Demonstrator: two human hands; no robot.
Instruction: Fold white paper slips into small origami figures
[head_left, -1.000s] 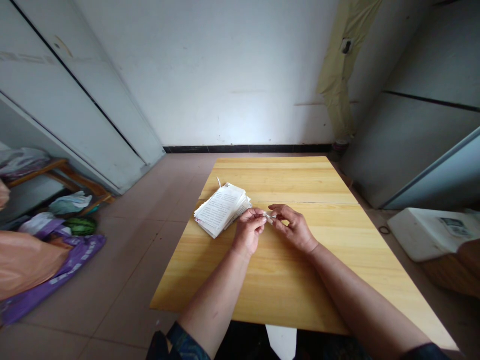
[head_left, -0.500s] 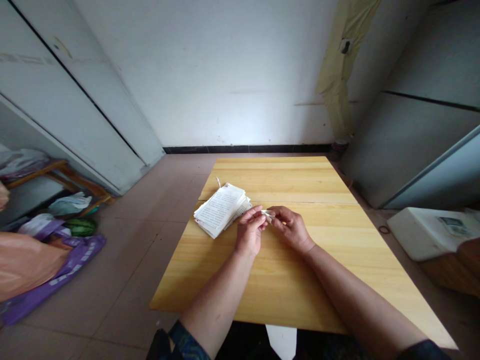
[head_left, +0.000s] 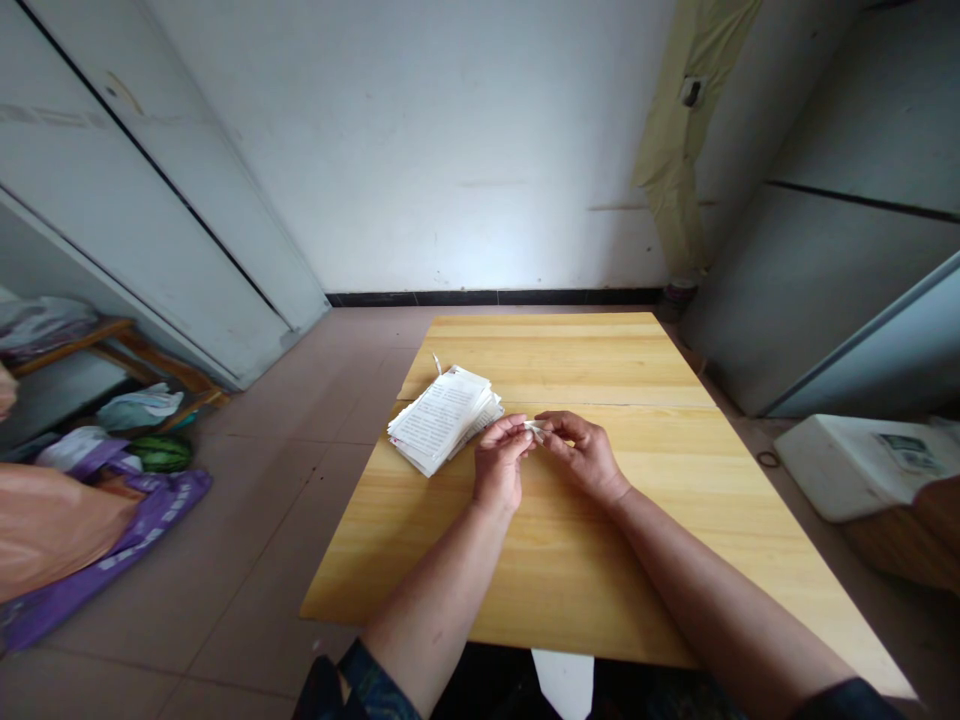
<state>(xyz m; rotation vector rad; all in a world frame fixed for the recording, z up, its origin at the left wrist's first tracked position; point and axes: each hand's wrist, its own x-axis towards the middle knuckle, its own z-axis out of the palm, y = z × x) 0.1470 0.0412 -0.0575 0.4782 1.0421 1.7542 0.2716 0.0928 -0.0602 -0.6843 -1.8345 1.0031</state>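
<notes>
Head view: a small folded slip of white paper (head_left: 535, 427) pinched between both hands, above a wooden table (head_left: 570, 580).
The left hand (head_left: 499, 462) and right hand (head_left: 583, 456) angle inward and almost meet, hiding most of the slip, so its shape is hard to make out. A stack of printed sheets (head_left: 442, 420) lies just beside the left hand.
</notes>
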